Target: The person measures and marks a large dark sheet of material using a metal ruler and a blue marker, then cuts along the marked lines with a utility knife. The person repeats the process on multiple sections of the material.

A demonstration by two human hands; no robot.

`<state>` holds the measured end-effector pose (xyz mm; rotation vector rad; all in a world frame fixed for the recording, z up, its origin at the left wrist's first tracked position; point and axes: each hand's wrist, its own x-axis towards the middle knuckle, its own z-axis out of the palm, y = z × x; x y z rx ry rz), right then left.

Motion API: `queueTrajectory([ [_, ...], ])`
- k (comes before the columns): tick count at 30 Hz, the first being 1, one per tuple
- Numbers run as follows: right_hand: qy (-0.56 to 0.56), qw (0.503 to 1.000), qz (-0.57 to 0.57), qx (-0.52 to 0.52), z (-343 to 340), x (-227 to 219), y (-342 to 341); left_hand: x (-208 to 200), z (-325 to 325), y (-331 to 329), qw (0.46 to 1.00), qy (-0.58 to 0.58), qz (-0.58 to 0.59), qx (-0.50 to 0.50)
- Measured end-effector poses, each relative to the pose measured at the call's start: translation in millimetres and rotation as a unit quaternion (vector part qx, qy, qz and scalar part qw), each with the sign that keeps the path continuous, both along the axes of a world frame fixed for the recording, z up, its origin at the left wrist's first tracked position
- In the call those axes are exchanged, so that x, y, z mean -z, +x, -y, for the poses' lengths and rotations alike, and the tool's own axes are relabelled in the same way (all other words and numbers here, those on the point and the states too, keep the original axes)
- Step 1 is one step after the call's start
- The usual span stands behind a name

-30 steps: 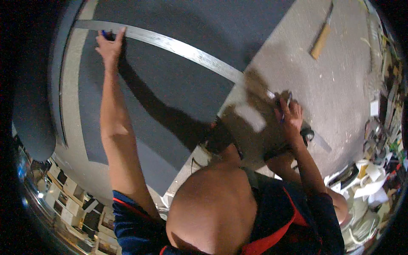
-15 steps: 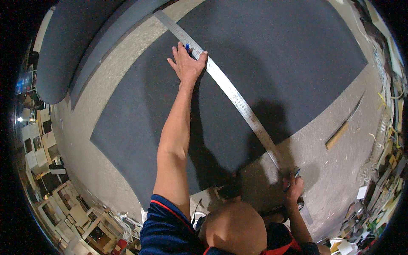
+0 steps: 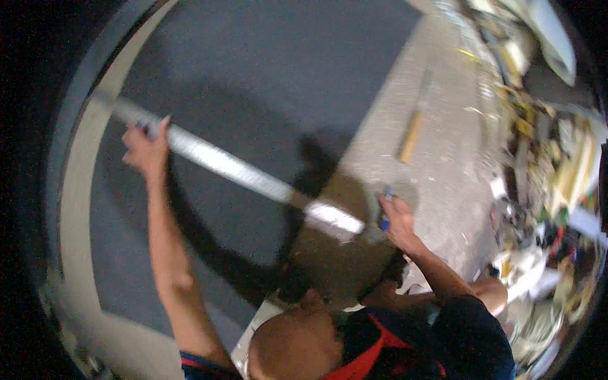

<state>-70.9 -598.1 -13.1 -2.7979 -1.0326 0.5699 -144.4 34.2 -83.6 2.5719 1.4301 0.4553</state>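
A long metal ruler [image 3: 221, 163] lies slantwise over a large dark grey sheet [image 3: 266, 69] on the floor, its near end past the sheet's edge. My left hand [image 3: 149, 149] is on the ruler toward its far end, thumb and fingers across it, with a small blue item [image 3: 143, 128] by the fingers. Just beyond the near end, my right hand [image 3: 399, 221] is closed around a slim blue pen-like tool [image 3: 387, 191]; blur hides its exact kind. The ruler is apart from that hand.
A long thin blade with a wooden handle [image 3: 410, 138] lies on the concrete floor [image 3: 449, 171] right of the sheet. Along the right side is a heap of mixed scraps [image 3: 538, 158]. A thick grey edge [image 3: 79, 107] borders the far left.
The view has swung, so the sheet, ruler and both hands appear farther left and more of the scrap heap shows. My left hand stays on the ruler; my right keeps its blue tool.
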Motion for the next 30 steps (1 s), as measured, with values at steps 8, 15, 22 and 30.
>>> queueTrajectory([
  [8,-0.004,0.933,0.165,0.32,-1.1,-4.8,155.9,37.4,-28.2,-2.8,0.995,-0.021,0.012,0.093],
  [15,0.012,0.908,0.051,0.416,-35.2,14.9,215.1,28.2,-30.0,-18.7,0.99,0.012,0.067,0.127],
  [22,0.285,0.903,-0.013,0.322,-160.4,-6.8,123.3,-4.6,-11.8,-9.7,0.998,-0.007,0.016,0.068],
  [30,0.146,0.97,-0.184,-0.06,-399.8,-22.4,44.9,-7.5,-3.9,-6.0,0.996,-0.046,0.055,0.058],
])
